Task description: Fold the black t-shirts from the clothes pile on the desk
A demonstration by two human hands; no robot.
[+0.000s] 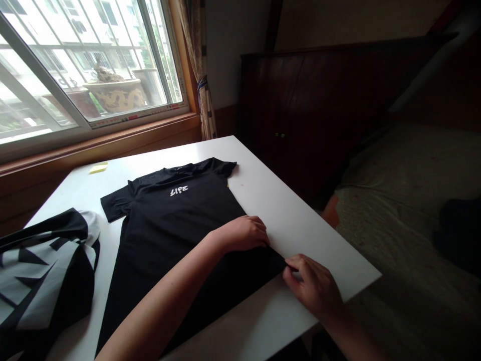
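A black T-shirt (165, 235) with white lettering on its chest lies spread on the white table (296, 220), its collar toward the far edge. My left hand (250, 233) reaches across the shirt, its fingers curled on the right side edge; the fingertips are partly hidden. Between thumb and fingers, my right hand (313, 283) pinches the bottom corner of the shirt, near the table's right side. The hem runs from that corner toward the lower left, partly behind my left forearm.
A crumpled black, white and grey garment (45, 281) lies at the table's left. A yellow sticky note (98, 168) is near the far left edge. Beyond are a window (93, 60), a curtain (201, 75) and a dark wooden cabinet (285, 100). Right of the table is a cloth-covered bed (406, 210).
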